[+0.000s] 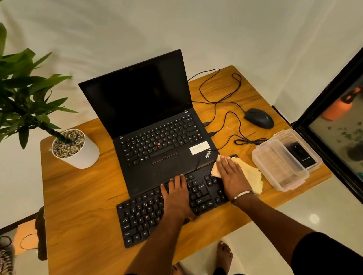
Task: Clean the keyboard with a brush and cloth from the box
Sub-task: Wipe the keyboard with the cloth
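A black external keyboard [144, 213] lies on the wooden table in front of the laptop. My left hand [177, 195] rests flat on the middle keys with its fingers straight. My right hand [232, 175] lies flat on a pale yellow cloth [253, 177] and presses it onto the keyboard's right end. The clear plastic box [281, 166] stands to the right with its lid beside it and a black item inside the lid part. No brush shows in this view.
An open black laptop [150, 123] stands behind the keyboard. A wired black mouse [259, 118] and looping cables lie at the back right. A white plant pot [76, 149] stands at the left. The wooden table [81, 211] ends near my bare feet.
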